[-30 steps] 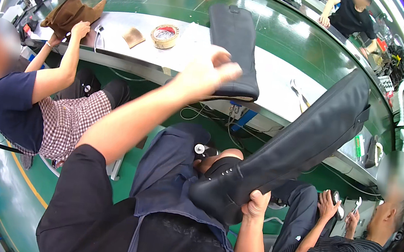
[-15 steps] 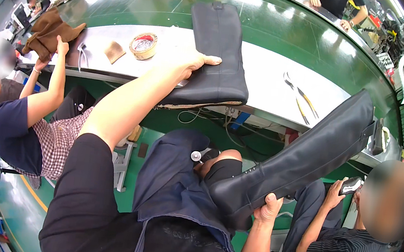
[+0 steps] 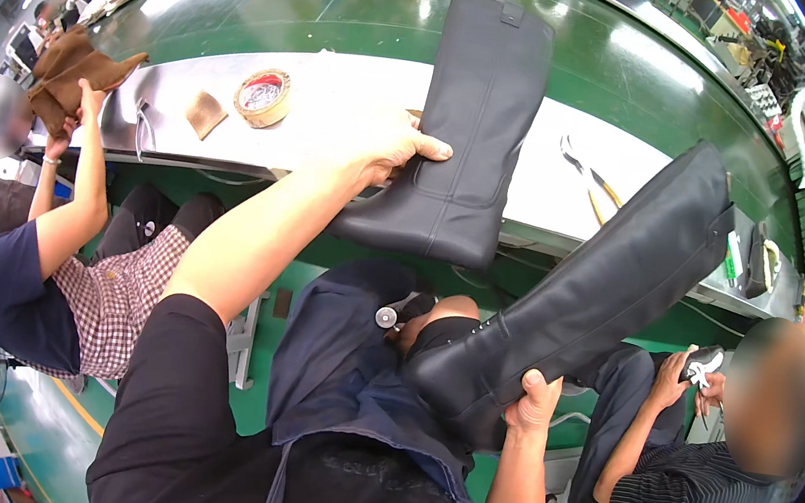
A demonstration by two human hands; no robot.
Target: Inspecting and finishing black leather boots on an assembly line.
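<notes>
Green bench top (image 3: 250,22) curves across the upper part of the frame, with a pale ledge (image 3: 354,73) along its near side. At upper centre the upright boot (image 3: 481,100), black and tall, has its toe toward the left; the left hand (image 3: 400,151) clamps the near edge of its shaft, thumb flat on the leather and fingers curled behind, probably because the soft shaft gives an easy grip and lets the boot hang level. Whether its sole clears the ledge, I cannot tell.

Right of centre, the slanted boot (image 3: 599,286) leans from the lap to upper right, toe low on the dark apron (image 3: 327,373), likely so the thigh shares its weight. The right hand (image 3: 534,408) closes on its heel, thumb outside, the other fingers mostly hidden.

Both boots are hollow, but nothing inside their shafts shows. On the ledge, at upper left, a round tan holder (image 3: 263,118) contains red and silvery bits too small to name. A brown pad (image 3: 205,115) lies to its left; yellow-handled pincers (image 3: 612,194) lie between the boots, within easy reach
</notes>
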